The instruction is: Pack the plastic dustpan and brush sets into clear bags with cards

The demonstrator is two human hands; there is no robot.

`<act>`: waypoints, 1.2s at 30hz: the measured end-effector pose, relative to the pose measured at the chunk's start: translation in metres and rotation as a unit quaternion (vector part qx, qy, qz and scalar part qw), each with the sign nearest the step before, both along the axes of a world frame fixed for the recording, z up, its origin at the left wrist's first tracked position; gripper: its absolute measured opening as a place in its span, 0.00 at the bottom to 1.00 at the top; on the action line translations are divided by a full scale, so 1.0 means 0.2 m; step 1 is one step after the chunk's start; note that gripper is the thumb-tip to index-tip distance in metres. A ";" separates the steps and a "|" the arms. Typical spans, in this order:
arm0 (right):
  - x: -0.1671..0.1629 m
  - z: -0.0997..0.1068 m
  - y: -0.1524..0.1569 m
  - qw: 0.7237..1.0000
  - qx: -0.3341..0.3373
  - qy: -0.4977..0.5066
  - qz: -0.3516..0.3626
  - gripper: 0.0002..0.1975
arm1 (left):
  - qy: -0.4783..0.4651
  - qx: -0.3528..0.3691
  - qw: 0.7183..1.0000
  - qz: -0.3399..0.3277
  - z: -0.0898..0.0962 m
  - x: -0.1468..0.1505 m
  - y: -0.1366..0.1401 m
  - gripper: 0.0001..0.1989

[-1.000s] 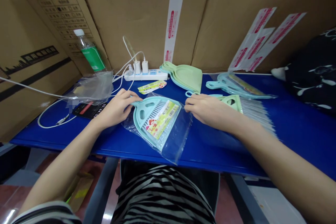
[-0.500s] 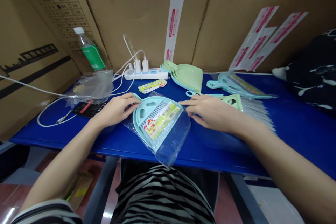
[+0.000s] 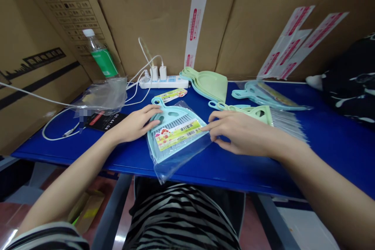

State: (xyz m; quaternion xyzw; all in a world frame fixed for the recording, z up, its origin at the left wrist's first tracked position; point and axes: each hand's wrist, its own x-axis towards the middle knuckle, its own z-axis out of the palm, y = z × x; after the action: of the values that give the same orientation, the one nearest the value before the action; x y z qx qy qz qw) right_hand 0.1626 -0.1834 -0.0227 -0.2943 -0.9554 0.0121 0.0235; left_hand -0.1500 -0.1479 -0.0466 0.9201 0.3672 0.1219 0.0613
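Through the head camera I see both of the wearer's hands meeting at one bagged dustpan-and-brush set (image 3: pixel 177 133), light blue, lying face up on the blue table (image 3: pixel 228 174), in front of the wearer. The left hand (image 3: pixel 140 124) is partly open, its thumb and forefinger well apart; its fingertips touch the set's left side, just below the handle, without closing around it. The right hand (image 3: pixel 234 131) is loosely half open, forefinger stretched out to the printed card (image 3: pixel 178 134) at the set's right corner, the other fingers curled and the thumb apart; it has no hold on the set that I can make out. I read the long axis as a diagonal, with the looped handle (image 3: pixel 158 102) pointing away from the wearer and to the left, toward the power strip (image 3: pixel 172 83), and the wide, straight edge facing near and right. Past the right hand, partly hidden by it, lies a green brush (image 3: pixel 265 115).
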 end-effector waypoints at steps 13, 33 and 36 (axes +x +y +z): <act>0.00 0.04 -0.03 0.993 -0.112 0.007 -0.042 0.10 | -0.030 0.086 0.996 0.010 -0.02 0.05 -0.04 0.12; -0.01 0.04 -0.07 0.975 -0.212 0.052 -0.027 0.04 | -0.083 -0.084 0.981 -0.155 0.07 0.06 -0.10 0.26; -0.02 0.03 -0.07 0.974 -0.217 0.046 -0.036 0.08 | -0.069 -0.103 0.973 -0.195 0.05 0.07 -0.10 0.20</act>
State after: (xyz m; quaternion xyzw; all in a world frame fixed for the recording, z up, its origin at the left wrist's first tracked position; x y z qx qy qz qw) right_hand 0.1589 -0.1975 -0.0163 -0.3256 -0.9167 0.2315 0.0035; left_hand -0.1365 -0.1681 -0.0360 0.9521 0.1861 0.1319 0.2036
